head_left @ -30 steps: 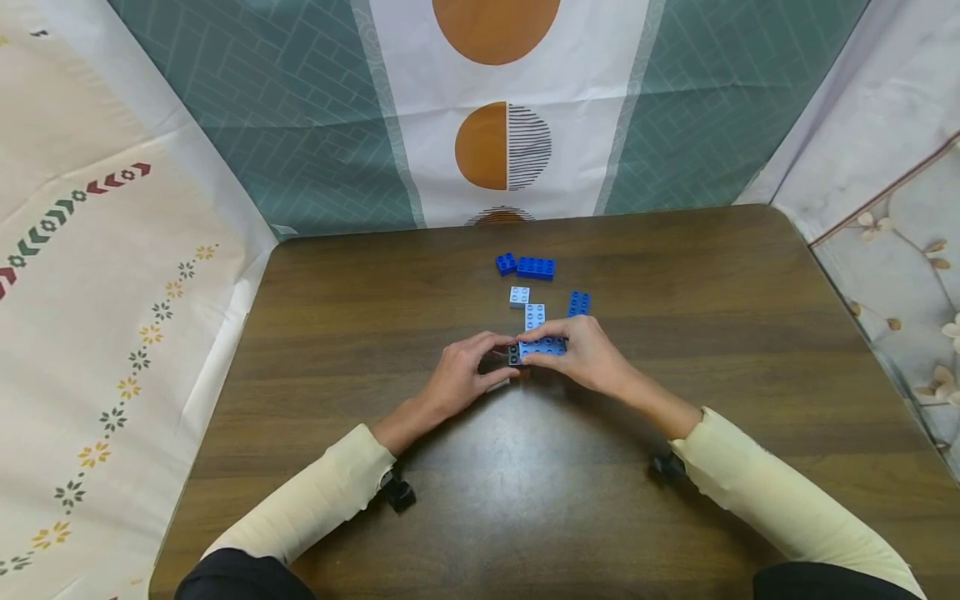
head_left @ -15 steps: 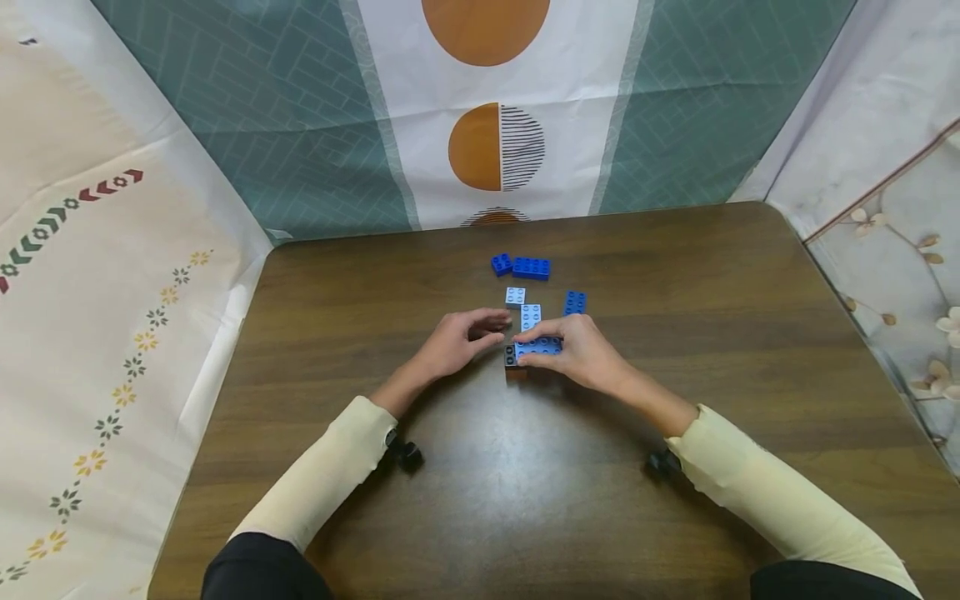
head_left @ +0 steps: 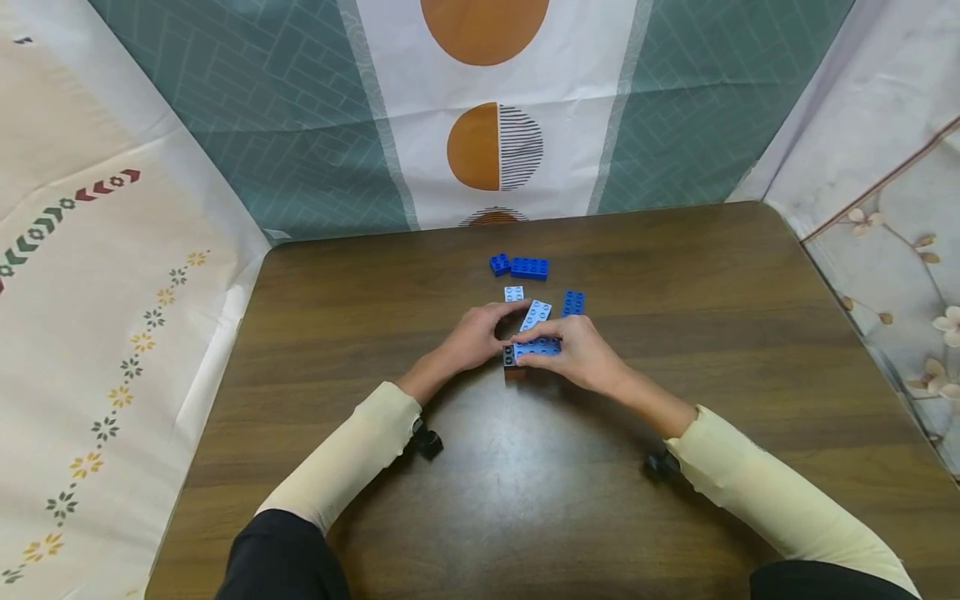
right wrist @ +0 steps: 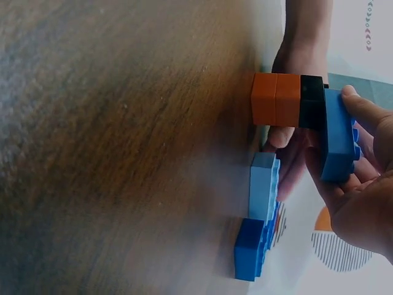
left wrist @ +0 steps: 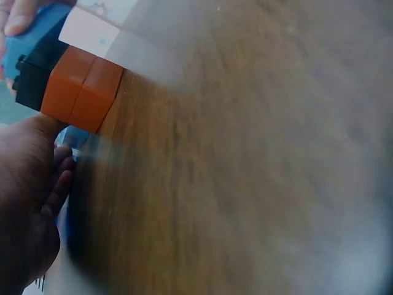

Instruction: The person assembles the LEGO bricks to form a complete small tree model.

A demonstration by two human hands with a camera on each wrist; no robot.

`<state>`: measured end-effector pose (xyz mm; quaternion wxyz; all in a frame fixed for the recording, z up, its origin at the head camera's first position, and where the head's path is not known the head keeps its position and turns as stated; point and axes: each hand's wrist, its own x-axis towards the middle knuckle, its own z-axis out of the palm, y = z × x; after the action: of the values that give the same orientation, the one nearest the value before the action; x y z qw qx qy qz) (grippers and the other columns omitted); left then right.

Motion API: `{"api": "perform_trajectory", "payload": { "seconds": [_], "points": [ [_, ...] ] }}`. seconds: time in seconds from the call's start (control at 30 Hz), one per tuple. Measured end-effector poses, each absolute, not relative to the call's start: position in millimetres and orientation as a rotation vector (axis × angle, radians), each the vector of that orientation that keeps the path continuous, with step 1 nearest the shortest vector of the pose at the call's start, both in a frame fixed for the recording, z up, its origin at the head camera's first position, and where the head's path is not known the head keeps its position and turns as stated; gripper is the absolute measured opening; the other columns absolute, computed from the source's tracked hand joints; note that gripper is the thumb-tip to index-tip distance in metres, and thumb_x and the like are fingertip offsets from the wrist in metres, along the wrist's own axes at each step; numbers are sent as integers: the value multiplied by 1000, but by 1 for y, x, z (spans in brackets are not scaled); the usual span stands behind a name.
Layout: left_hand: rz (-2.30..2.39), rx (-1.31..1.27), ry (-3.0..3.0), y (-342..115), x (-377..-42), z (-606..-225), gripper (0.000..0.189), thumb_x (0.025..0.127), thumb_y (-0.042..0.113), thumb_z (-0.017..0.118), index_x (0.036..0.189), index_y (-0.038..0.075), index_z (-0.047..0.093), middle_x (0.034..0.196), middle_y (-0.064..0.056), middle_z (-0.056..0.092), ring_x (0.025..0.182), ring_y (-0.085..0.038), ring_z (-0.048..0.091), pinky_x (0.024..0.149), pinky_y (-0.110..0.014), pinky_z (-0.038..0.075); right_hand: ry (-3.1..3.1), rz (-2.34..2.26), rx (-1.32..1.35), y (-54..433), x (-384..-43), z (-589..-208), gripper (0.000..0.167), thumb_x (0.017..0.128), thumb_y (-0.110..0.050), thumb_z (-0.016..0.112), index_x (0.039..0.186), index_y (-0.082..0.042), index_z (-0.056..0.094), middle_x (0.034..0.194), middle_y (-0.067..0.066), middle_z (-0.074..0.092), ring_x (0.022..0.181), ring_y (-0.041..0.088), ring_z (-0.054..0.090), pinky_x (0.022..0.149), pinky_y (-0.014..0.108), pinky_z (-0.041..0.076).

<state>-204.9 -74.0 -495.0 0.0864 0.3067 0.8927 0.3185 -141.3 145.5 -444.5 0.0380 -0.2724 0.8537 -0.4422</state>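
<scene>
1. Wooden table (head_left: 712, 317): carries the bricks.
2. Right hand (head_left: 577, 354): thumb and fingers grip the blue brick (right wrist: 338, 135) atop the stack.
3. Left hand (head_left: 471, 335): at the light-blue brick (head_left: 537, 313), slanted just beyond — whether pinching, cannot tell.
4. Stack: black brick (right wrist: 311, 101) over orange bricks (right wrist: 276, 99), near side.
5. Small pale brick (head_left: 513, 293): farther, left.

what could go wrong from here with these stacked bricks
The blue brick in the right hand overhangs the black brick and orange bricks below, so pressing down might tip them. It leaves some black studs bare, so the joint could come loose. The left hand, close beside, might knock everything over.
</scene>
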Motion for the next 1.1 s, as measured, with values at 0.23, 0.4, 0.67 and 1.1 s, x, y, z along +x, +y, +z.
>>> {"api": "perform_trajectory", "payload": {
  "seconds": [0.23,0.4,0.67,1.1],
  "points": [
    [887,945,2704,-62,-213,-499,75,95,27,84,160,14,49,154,-12,57,140,-30,53,116,-49,43,2624,-1337,-843,144,-142,-442,27,90,-21,88,116,-14,84,110,0,80,88,18,65,77,33,58],
    [859,979,2719,-57,-217,-499,74,95,26,84,159,14,50,153,-12,59,137,-30,54,112,-50,46,2620,-1333,-847,143,-141,-442,28,90,-20,88,117,-12,83,111,1,80,86,17,64,73,31,56],
    [900,944,2720,-68,-217,-496,56,103,26,74,155,17,56,146,-12,63,129,-28,60,108,-49,48,2600,-1352,-816,144,-139,-441,29,90,-19,88,117,-12,83,114,2,80,90,17,69,79,34,61],
    [1159,865,2722,-119,-190,-477,52,101,29,77,150,22,62,133,-8,70,102,-22,65,88,-41,56,2606,-1347,-818,144,-138,-442,29,90,-20,89,116,-11,83,111,3,80,85,16,66,72,28,56]
  ]
}}
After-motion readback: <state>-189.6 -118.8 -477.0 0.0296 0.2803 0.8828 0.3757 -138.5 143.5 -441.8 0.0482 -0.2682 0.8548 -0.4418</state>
